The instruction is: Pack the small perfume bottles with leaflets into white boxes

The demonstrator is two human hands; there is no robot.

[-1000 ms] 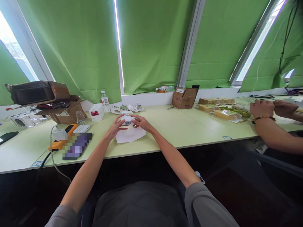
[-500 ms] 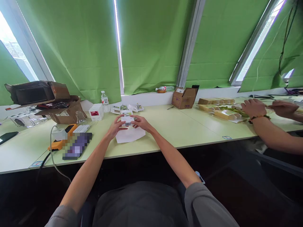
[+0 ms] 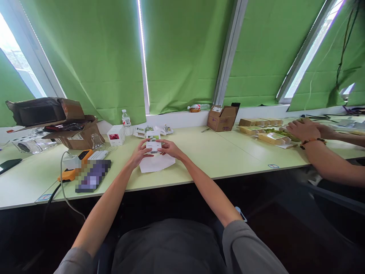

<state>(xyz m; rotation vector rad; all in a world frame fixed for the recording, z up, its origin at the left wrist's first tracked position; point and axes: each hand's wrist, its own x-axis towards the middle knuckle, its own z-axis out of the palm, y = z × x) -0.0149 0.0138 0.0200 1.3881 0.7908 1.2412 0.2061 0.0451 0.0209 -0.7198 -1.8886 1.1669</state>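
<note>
Between my two hands is a small white box (image 3: 153, 145) with a green plant picture on its upper face and a barcode on the side toward me. My left hand (image 3: 139, 153) grips its left side, thumb low and fingers along the upper edge. On the right side, my right hand (image 3: 170, 148) holds it in the same way. Beneath the box and hands lies a sheet of white paper (image 3: 156, 164) on the pale green table (image 3: 211, 156). Just behind the box are white packets (image 3: 165, 130) with green print.
To the left stand a white box with a red picture (image 3: 116, 136), a water bottle (image 3: 126, 121), an orange device (image 3: 68, 175) and stacked cartons (image 3: 75, 139). A brown carton (image 3: 222, 118) sits at the back. A co-worker's hands (image 3: 305, 130) work at the right among yellow boxes (image 3: 270, 138).
The small box has tilted a little, so more of its green picture shows; my hands have barely moved. The co-worker's hands have come closer together, toward the left.
</note>
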